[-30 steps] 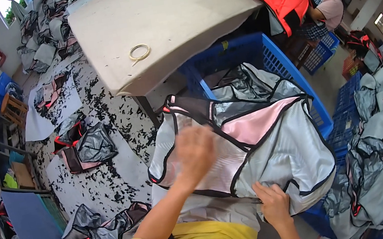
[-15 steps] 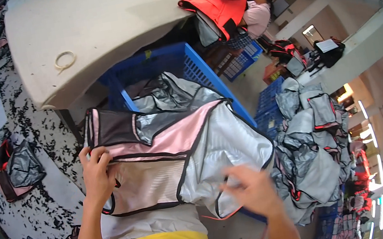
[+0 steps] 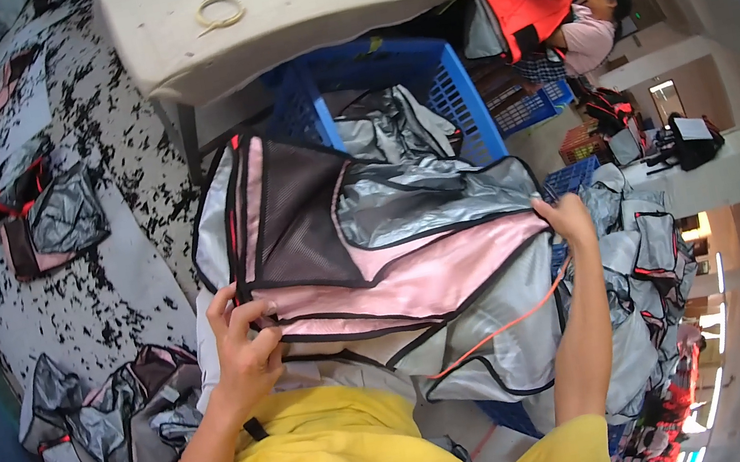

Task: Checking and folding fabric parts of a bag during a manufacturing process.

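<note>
In the head view, spanning a sewn piece of pink, silver and dark mesh between the two hands, running its long axis from left to right just ahead of the yellow shirt, and touching it with both, so favouring neither as the nearer hand. Pinching the black-bound left edge with the left hand, bending the fingers over the binding and spreading them only a little; closing thumb and fingers of the right hand on the right corner, and placing that hand farther from the shirt than the left. Lying mostly between the hands, reaching beyond the left one at the mesh end, and dropping a pale panel toward the shirt on the right, with an orange cord crossing it. Overlapping, on the far side, the near end of a blue crate, and hiding that end too well for telling whether or not touching it. Holding more silver pieces inside the crate's far end, just below the table's front edge; resting a beige ring near the table's front-left corner.
</note>
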`<state>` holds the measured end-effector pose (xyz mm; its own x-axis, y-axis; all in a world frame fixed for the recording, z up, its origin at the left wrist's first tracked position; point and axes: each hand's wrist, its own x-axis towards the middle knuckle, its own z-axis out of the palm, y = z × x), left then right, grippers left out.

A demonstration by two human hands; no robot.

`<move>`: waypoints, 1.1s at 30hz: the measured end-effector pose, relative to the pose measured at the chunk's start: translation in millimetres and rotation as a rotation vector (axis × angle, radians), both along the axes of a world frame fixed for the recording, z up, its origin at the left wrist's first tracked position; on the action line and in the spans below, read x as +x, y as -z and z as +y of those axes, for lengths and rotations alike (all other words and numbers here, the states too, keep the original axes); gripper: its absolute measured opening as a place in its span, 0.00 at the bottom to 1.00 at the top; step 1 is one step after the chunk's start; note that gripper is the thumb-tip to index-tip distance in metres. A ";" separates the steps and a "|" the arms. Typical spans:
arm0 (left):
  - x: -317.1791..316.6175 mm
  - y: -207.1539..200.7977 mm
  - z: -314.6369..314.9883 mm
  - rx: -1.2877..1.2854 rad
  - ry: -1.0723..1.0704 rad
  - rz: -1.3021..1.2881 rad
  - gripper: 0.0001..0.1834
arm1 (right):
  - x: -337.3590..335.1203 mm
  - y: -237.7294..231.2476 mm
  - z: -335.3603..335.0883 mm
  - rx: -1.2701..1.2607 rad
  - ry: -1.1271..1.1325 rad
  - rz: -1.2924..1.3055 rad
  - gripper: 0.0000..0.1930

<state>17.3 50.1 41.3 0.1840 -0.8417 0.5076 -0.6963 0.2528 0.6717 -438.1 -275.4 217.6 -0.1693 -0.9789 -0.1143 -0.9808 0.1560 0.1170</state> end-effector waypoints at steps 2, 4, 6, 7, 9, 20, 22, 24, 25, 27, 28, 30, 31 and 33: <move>1.2 2.9 2.6 -0.006 0.009 0.025 0.14 | -19.2 2.6 17.2 0.043 0.159 -0.094 0.40; 4.7 7.1 7.2 0.018 0.015 0.030 0.15 | 4.2 -11.4 44.0 0.151 0.428 -0.305 0.34; 7.2 7.6 8.0 0.004 0.021 0.009 0.14 | -20.1 3.5 66.8 0.029 0.398 -0.622 0.29; 8.4 7.5 4.4 -0.010 0.028 0.012 0.14 | -37.1 12.3 77.4 -0.113 0.356 -0.938 0.25; 13.0 6.9 -6.1 -0.082 0.071 0.028 0.13 | -53.7 19.5 86.4 -0.313 0.212 -1.296 0.18; 47.7 -76.1 -58.8 -0.268 0.107 0.093 0.18 | 10.7 -115.5 147.3 -0.820 0.049 -1.338 0.15; 55.9 -64.8 -46.8 -0.231 0.097 0.026 0.17 | 13.7 -79.4 158.5 -0.777 0.186 -1.351 0.18; 58.2 -35.5 -40.8 -0.145 0.093 -0.010 0.18 | -14.2 17.3 168.1 -0.691 0.385 -1.403 0.24; 60.4 -11.1 -37.6 -0.140 0.097 -0.013 0.18 | -12.9 71.9 174.3 -0.616 0.530 -1.399 0.26; 65.0 35.6 -31.7 0.125 0.136 0.036 0.16 | -7.7 169.7 193.3 -0.543 0.763 -1.366 0.21; 60.1 43.2 -35.3 0.150 0.152 0.052 0.16 | -22.5 200.0 199.6 -0.569 0.891 -1.467 0.20; 60.0 47.9 -35.6 0.190 0.123 0.054 0.17 | -16.2 202.8 205.8 -0.615 0.740 -1.551 0.21; 57.9 48.0 -38.5 0.208 0.113 0.063 0.17 | -12.3 195.3 207.1 -0.675 0.658 -1.544 0.21; 60.8 51.4 -39.9 0.233 0.096 -0.009 0.19 | -13.5 187.6 211.7 -0.609 0.549 -1.557 0.21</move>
<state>78.1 10.2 -10.1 0.0938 -0.9497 0.2987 -0.6830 0.1569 0.7134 -451.5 -63.7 30.1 -0.5636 -0.8125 -0.1492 0.0626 0.1380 -0.9884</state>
